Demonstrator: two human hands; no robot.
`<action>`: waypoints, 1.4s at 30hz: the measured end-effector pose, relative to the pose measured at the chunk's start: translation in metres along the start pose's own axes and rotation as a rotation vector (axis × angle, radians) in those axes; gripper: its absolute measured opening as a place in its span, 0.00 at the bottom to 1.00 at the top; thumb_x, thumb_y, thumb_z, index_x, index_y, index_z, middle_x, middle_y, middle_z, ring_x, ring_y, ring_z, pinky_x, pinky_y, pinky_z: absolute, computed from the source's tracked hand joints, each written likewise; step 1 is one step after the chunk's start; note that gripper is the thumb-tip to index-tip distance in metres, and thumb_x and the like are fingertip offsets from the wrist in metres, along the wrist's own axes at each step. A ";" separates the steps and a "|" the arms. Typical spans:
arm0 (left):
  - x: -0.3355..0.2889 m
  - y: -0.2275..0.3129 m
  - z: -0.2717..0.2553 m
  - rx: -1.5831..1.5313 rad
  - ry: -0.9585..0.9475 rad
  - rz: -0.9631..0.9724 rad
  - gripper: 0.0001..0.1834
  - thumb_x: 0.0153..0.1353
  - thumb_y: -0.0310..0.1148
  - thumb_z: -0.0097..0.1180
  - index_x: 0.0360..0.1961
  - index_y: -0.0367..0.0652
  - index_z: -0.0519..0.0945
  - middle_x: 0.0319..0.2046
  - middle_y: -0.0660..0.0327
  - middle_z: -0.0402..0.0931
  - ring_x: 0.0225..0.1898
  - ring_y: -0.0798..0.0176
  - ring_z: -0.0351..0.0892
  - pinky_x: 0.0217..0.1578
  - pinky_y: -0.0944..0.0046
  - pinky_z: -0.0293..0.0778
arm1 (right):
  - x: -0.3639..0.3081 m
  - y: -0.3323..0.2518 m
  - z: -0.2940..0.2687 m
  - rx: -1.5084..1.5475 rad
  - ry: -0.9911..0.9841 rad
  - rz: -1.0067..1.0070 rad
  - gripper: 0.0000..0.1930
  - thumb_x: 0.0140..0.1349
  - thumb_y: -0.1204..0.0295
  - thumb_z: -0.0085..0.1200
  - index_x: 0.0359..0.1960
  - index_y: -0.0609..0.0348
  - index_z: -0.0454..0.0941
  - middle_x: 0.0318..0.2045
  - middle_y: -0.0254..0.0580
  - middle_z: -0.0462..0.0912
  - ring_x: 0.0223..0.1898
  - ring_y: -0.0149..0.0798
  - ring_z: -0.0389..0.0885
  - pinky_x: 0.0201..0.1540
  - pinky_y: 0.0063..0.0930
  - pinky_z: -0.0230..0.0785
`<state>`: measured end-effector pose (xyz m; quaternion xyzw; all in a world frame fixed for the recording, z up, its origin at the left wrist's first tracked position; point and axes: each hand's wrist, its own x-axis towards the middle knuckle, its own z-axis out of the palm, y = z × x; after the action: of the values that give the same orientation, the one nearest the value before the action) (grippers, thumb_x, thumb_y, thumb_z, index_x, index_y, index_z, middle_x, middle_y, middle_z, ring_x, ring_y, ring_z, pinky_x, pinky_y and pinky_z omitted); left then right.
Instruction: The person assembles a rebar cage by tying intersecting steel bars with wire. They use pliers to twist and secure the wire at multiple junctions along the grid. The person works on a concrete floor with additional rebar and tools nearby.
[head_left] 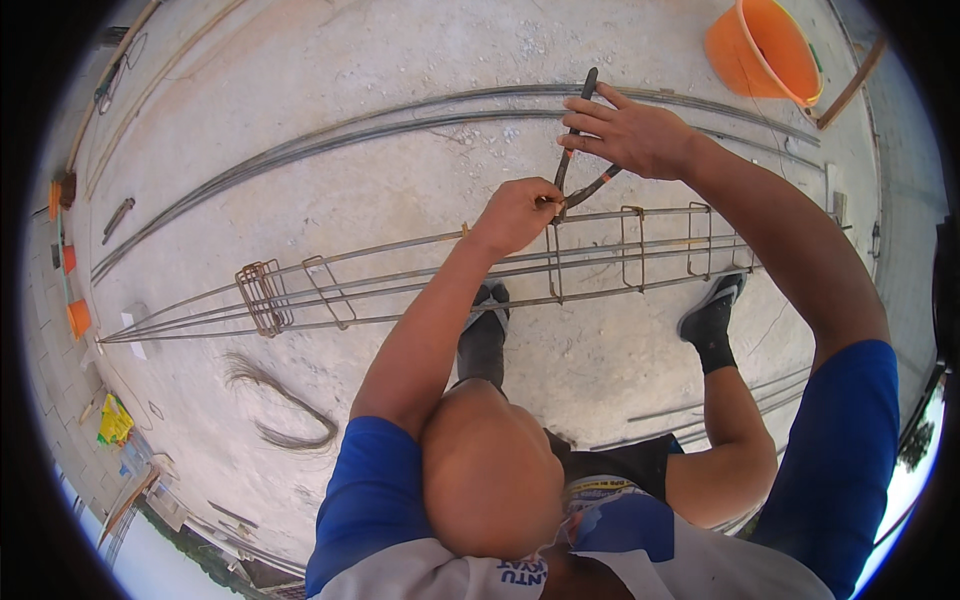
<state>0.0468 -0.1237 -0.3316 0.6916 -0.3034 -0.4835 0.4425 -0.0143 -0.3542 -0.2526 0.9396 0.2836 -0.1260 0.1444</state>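
Observation:
A long cage of steel rebar (600,250) with square stirrups (634,240) lies across in front of me. My right hand (640,135) holds a pair of dark tying pincers (562,165) with orange bands. The handles are spread apart, with my fingers stretched over the far one. The jaws are down at the top bar, beside a stirrup. My left hand (515,215) is closed in a pinch at that same joint, right next to the jaws. What its fingertips hold is too small to make out.
Loose long bars (350,130) lie beyond the cage. An orange bucket (765,50) stands at the far right. Bunched stirrups (265,297) hang on the cage's left part. A bundle of thin tie wire (295,405) lies on the concrete. My feet (712,312) are close to the cage.

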 end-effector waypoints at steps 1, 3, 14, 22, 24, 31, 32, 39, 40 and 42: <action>0.000 -0.002 0.000 -0.026 -0.003 -0.018 0.09 0.59 0.29 0.57 0.38 0.35 0.82 0.33 0.58 0.82 0.35 0.68 0.77 0.40 0.66 0.73 | 0.004 -0.001 -0.002 0.049 -0.082 0.020 0.24 0.61 0.66 0.53 0.60 0.48 0.69 0.58 0.35 0.70 0.65 0.35 0.61 0.64 0.41 0.55; 0.001 -0.005 0.000 -0.077 -0.012 -0.053 0.09 0.59 0.29 0.57 0.38 0.36 0.82 0.33 0.58 0.82 0.35 0.68 0.77 0.40 0.66 0.73 | 0.008 -0.003 -0.006 0.095 -0.207 0.048 0.18 0.61 0.68 0.52 0.54 0.50 0.74 0.52 0.35 0.74 0.61 0.34 0.66 0.61 0.39 0.57; 0.026 -0.001 0.034 0.013 0.176 0.189 0.17 0.55 0.40 0.62 0.41 0.39 0.80 0.32 0.57 0.81 0.33 0.62 0.78 0.38 0.63 0.73 | 0.032 -0.016 -0.050 0.403 -0.507 0.249 0.03 0.48 0.76 0.61 0.26 0.54 0.83 0.24 0.41 0.83 0.31 0.45 0.84 0.30 0.40 0.78; 0.053 0.011 0.051 -0.051 0.024 -0.064 0.20 0.55 0.45 0.64 0.36 0.37 0.80 0.24 0.56 0.76 0.29 0.59 0.75 0.34 0.59 0.71 | 0.027 -0.014 -0.066 0.116 -0.570 0.343 0.05 0.51 0.70 0.63 0.30 0.52 0.83 0.29 0.34 0.82 0.44 0.41 0.81 0.55 0.52 0.66; 0.062 -0.001 0.040 -0.109 -0.038 -0.104 0.20 0.56 0.47 0.61 0.32 0.37 0.79 0.20 0.65 0.70 0.25 0.67 0.69 0.31 0.63 0.67 | 0.019 -0.015 -0.061 -0.168 -0.273 0.258 0.06 0.55 0.66 0.60 0.33 0.50 0.82 0.33 0.31 0.81 0.49 0.39 0.77 0.63 0.57 0.58; 0.077 0.003 0.025 -0.368 -0.440 -0.180 0.13 0.54 0.44 0.63 0.29 0.46 0.79 0.18 0.69 0.66 0.22 0.72 0.61 0.24 0.68 0.54 | -0.012 -0.004 -0.018 -0.293 -0.044 0.169 0.09 0.58 0.65 0.55 0.39 0.48 0.76 0.35 0.27 0.75 0.51 0.34 0.71 0.57 0.41 0.59; 0.077 0.005 0.023 -0.336 -0.411 -0.195 0.14 0.53 0.44 0.64 0.31 0.45 0.79 0.19 0.68 0.67 0.23 0.71 0.62 0.26 0.67 0.57 | -0.010 -0.003 -0.017 -0.227 -0.141 0.167 0.09 0.59 0.67 0.55 0.41 0.50 0.76 0.34 0.28 0.75 0.51 0.34 0.72 0.55 0.37 0.60; 0.036 0.027 0.081 0.124 0.363 0.127 0.34 0.47 0.42 0.69 0.51 0.35 0.70 0.38 0.55 0.76 0.38 0.57 0.76 0.41 0.61 0.71 | 0.015 -0.006 -0.054 0.141 -0.567 0.269 0.03 0.47 0.71 0.63 0.24 0.52 0.82 0.25 0.35 0.83 0.32 0.38 0.83 0.33 0.31 0.73; 0.033 0.038 0.087 0.223 0.428 0.157 0.36 0.47 0.42 0.69 0.53 0.35 0.68 0.40 0.54 0.77 0.41 0.55 0.78 0.45 0.60 0.72 | 0.019 -0.005 -0.065 0.180 -0.617 0.258 0.03 0.46 0.71 0.63 0.24 0.52 0.83 0.24 0.36 0.83 0.30 0.38 0.83 0.31 0.31 0.74; 0.036 0.056 0.080 -0.016 0.231 0.021 0.31 0.51 0.43 0.66 0.51 0.35 0.72 0.44 0.51 0.78 0.47 0.54 0.79 0.45 0.58 0.72 | 0.020 -0.008 -0.076 0.250 -0.685 0.309 0.04 0.46 0.72 0.63 0.25 0.51 0.84 0.23 0.37 0.84 0.29 0.39 0.84 0.30 0.32 0.75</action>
<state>-0.0149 -0.2038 -0.3065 0.7359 -0.2538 -0.3982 0.4853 0.0094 -0.3118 -0.1898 0.8851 0.0569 -0.4425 0.1324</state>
